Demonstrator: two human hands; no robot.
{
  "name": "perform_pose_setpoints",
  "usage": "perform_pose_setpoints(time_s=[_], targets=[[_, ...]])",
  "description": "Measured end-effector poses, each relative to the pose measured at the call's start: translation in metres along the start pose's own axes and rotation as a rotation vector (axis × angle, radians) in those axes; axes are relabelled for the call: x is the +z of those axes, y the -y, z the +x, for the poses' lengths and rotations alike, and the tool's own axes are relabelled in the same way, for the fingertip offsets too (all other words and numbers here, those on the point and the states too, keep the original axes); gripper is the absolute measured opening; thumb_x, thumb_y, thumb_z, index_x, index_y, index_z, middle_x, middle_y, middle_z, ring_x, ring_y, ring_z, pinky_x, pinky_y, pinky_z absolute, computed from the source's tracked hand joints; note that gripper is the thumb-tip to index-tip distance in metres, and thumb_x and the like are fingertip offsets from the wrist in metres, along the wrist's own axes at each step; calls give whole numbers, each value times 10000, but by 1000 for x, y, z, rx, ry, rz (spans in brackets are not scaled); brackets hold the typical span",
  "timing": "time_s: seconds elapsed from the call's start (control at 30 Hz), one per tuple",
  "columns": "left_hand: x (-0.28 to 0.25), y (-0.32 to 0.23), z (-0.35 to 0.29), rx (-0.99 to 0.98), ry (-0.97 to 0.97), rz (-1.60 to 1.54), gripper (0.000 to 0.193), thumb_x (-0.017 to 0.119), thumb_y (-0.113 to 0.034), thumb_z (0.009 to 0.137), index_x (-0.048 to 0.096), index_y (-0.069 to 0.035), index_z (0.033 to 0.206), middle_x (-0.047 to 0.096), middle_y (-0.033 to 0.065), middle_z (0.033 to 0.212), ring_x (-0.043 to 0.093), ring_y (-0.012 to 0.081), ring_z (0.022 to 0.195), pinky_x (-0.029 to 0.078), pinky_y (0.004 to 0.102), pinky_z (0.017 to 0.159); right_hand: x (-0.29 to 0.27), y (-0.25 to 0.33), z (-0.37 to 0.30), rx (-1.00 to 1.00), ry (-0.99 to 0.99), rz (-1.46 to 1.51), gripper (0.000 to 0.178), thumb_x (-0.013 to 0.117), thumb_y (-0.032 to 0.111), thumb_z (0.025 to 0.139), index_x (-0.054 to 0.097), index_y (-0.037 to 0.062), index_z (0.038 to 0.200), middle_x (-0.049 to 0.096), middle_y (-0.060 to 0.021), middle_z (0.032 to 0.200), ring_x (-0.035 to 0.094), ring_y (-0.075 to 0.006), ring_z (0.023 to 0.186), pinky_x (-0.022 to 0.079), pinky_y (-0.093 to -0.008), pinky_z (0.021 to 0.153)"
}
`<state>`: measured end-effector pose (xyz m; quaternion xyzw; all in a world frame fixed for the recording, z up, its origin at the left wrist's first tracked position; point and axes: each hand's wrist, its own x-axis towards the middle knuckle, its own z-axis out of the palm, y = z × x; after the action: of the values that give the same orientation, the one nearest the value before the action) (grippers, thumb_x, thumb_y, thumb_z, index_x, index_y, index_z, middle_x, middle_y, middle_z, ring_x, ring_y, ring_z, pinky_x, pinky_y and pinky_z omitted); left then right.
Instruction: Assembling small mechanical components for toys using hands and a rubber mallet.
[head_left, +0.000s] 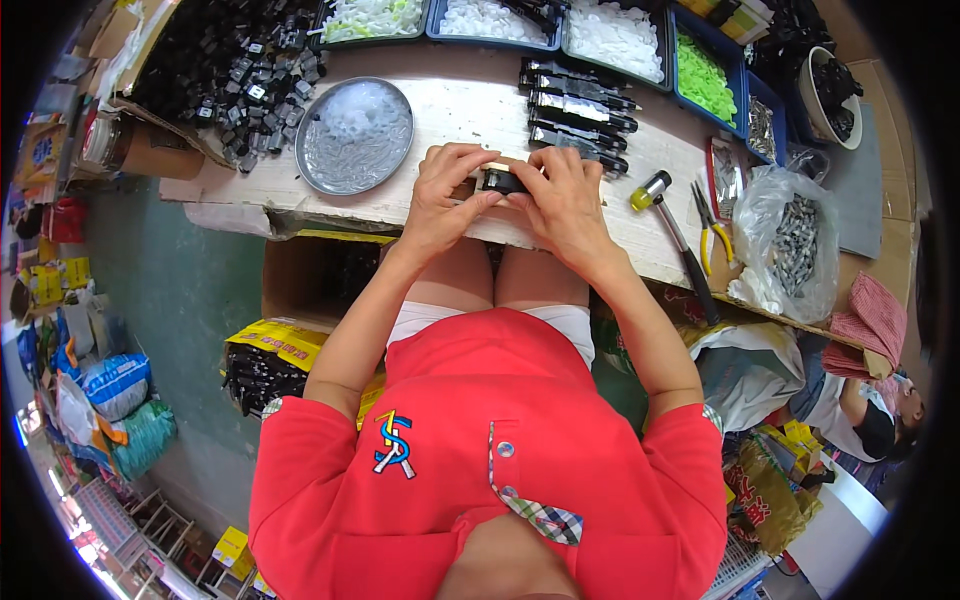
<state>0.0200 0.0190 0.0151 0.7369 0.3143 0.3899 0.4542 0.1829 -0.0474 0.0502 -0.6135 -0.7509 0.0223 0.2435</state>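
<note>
At the table's near edge, my left hand [447, 200] and my right hand [565, 205] are closed on a small black part [502, 181] with a pale brownish strip along its top. Fingers and thumbs press it from both sides, so its ends are hidden and its exact kind cannot be made out. Just beyond my right hand lies a row of several black and silver assembled pieces [582, 105]. A round grey metal dish [345, 172], holding a clear, whitish substance, stands beyond my left hand.
At the back are blue trays of white and green plastic parts [705, 82]. Black parts [250, 75] are heaped back left. To the right lie a hammer [682, 240], yellow-handled pliers [714, 235] and a plastic bag of metal parts [790, 240]. Another person [875, 412] is at far right.
</note>
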Motion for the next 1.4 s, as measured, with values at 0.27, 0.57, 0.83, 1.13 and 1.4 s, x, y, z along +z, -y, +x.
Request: perform_pose_setpoints(time_s=[0.27,0.57,0.83,1.13,1.4], targets=[[-9,-10,13,113,212,298,423,667,-85,668,599,-125,1084,575,45,955,469,198,917,354,326,824,-6,-7,-12,40,-22,57,288,646,159,702,565,96,971,497,-62,946,450,-236,905,311,-387,751],[-5,-31,31,470,415,606,460,616,-52,656,588,-234,1078,482,58,976,417,241,924,286,375,770,-60,-80,-113,531,-5,-474,278,595,202,774,537,94,1023,507,-91,917,473,-266,901,348,-427,715],[1,-39,31,505,602,910,469,546,12,652,590,-190,1073,476,74,929,445,241,884,320,369,720,-76,-38,-92,453,-76,145,151,548,84,804,536,12,936,520,-159,787,534,-340,692,433,-382,607],[0,-46,39,508,713,888,525,529,55,617,569,-135,1104,461,77,920,437,245,862,369,359,702,-87,-2,-56,374,56,-75,147,456,208,875,484,64,870,576,-140,736,555,-351,614,424,-447,532],[3,-39,43,572,667,807,453,530,50,619,619,-125,1027,477,81,859,447,237,808,396,329,656,-76,-4,-48,338,223,-213,156,453,212,865,488,63,839,576,-152,634,566,-342,545,436,-437,479]])
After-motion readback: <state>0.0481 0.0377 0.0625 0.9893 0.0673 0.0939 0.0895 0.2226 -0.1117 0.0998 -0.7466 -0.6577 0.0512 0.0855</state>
